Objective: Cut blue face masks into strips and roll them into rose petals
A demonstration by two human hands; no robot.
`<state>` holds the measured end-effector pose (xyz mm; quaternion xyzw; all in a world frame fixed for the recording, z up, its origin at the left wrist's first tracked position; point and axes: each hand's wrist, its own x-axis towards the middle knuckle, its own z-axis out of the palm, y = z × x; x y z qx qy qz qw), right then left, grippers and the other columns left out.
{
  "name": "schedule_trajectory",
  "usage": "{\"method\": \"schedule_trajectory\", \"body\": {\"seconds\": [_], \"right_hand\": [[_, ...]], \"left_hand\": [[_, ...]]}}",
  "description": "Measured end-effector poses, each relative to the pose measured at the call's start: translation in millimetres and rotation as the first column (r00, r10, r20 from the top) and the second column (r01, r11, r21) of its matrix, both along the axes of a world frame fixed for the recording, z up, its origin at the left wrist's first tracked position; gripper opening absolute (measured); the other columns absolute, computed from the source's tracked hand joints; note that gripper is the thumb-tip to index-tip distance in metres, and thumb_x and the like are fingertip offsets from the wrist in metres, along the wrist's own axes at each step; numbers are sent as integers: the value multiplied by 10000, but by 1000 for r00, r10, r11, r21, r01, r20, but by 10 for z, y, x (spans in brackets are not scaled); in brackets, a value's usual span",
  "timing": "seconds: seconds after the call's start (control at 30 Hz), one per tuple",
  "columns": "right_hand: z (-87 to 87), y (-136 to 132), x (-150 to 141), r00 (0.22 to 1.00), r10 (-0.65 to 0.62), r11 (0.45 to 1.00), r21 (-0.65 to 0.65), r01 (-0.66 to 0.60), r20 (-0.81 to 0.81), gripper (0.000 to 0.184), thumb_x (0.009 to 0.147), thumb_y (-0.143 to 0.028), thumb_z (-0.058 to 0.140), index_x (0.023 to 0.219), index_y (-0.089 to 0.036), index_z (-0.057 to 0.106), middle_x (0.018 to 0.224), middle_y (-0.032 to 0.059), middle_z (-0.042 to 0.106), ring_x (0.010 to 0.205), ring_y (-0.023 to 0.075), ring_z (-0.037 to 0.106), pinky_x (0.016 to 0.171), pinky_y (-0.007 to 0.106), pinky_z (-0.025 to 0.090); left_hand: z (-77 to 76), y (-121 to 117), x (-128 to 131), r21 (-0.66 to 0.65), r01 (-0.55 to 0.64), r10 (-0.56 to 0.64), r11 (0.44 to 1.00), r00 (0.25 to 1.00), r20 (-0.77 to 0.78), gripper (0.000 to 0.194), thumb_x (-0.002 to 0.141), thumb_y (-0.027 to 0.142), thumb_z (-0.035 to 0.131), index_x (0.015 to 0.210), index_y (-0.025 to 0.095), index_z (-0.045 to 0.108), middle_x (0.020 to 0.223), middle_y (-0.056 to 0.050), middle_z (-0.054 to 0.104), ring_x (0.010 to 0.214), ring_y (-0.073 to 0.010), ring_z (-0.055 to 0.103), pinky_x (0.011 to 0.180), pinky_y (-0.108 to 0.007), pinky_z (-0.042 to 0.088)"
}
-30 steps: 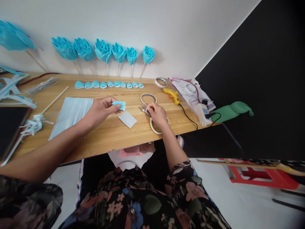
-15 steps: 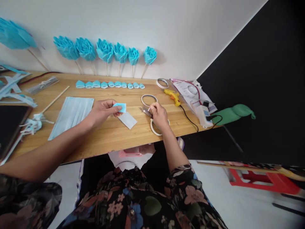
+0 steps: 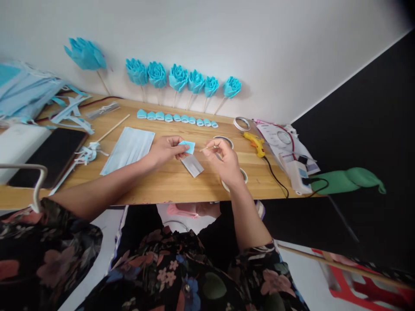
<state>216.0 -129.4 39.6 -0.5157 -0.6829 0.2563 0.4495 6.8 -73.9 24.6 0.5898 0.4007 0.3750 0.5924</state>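
My left hand (image 3: 171, 149) pinches a small folded light-blue piece of mask fabric (image 3: 189, 147) between thumb and fingers. Just below it, a pale grey rectangle of fabric (image 3: 192, 165) lies on the table. Thumb and forefinger of my right hand (image 3: 223, 157) are closed on a tiny pale sliver, too small to name, a short way right of the blue piece. Behind that hand is a tape roll (image 3: 226, 138), partly covered. Another ring-shaped roll (image 3: 244, 176) shows beside the right wrist. A pleated face mask (image 3: 129, 149) lies flat left of my left hand.
Blue fabric flowers on sticks (image 3: 178, 77) lean against the wall behind a row of small blue rolled pieces (image 3: 177, 118). At right are a yellow glue gun (image 3: 255, 143), its cord and a power strip (image 3: 298, 177). A dark phone-like slab (image 3: 48, 157) and mask scraps occupy the left.
The view has swung left, showing more of the table's left side. My right hand has come nearer to my left hand, and its fingers are more extended. My left hand keeps the blue piece.
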Motion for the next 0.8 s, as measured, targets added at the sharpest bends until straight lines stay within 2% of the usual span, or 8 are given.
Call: {"method": "schedule_trajectory", "body": {"seconds": [0.17, 0.3, 0.5, 0.67, 0.8], "right_hand": [[6, 74, -126, 996, 56, 998, 25, -58, 64, 90, 901, -343, 660, 882, -259, 632, 1067, 28, 718, 1099, 213, 642, 990, 403, 498], [-23, 143, -148, 991, 131, 991, -33, -130, 18, 106, 892, -348, 668, 874, -250, 632, 1128, 39, 710, 1150, 215, 637, 980, 397, 513], [-82, 222, -160, 989, 147, 988, -40, -146, 19, 108, 876, -345, 683, 872, -243, 646, 1189, 54, 701, 1182, 226, 636, 971, 407, 527], [-89, 242, -186, 987, 133, 991, -12, -132, 94, 76, 890, -326, 661, 880, -251, 652, 1141, 41, 720, 1152, 225, 653, 980, 414, 527], [-93, 257, -203, 988, 126, 992, -6, -126, 95, 69, 891, -316, 653, 876, -248, 651, 1049, 24, 733, 1055, 208, 676, 958, 398, 533]], "left_hand": [[-1, -1, 9, 6, -14, 14, 1000, 1000, 9, 332, 727, 432, 817, 700, 164, 622, 632, -14, 664, 581, -115, 579, 581, -248, 469], [-27, 31, 14, -1, -16, 16, 1000, 1000, 5, 292, 743, 396, 809, 731, 155, 646, 630, -8, 659, 572, -104, 564, 562, -233, 449], [-59, 55, 8, 46, 4, -4, 999, 1000, -9, 291, 762, 400, 801, 749, 150, 652, 631, -8, 658, 548, -89, 534, 524, -216, 425], [-64, 48, 5, 79, 1, 0, 997, 1000, -21, 270, 777, 376, 795, 731, 153, 651, 615, -6, 644, 536, -82, 519, 512, -207, 416], [-64, 52, 15, 83, -5, 6, 997, 1000, -18, 238, 781, 335, 792, 727, 147, 657, 581, 12, 606, 519, -75, 503, 501, -202, 400]]}}
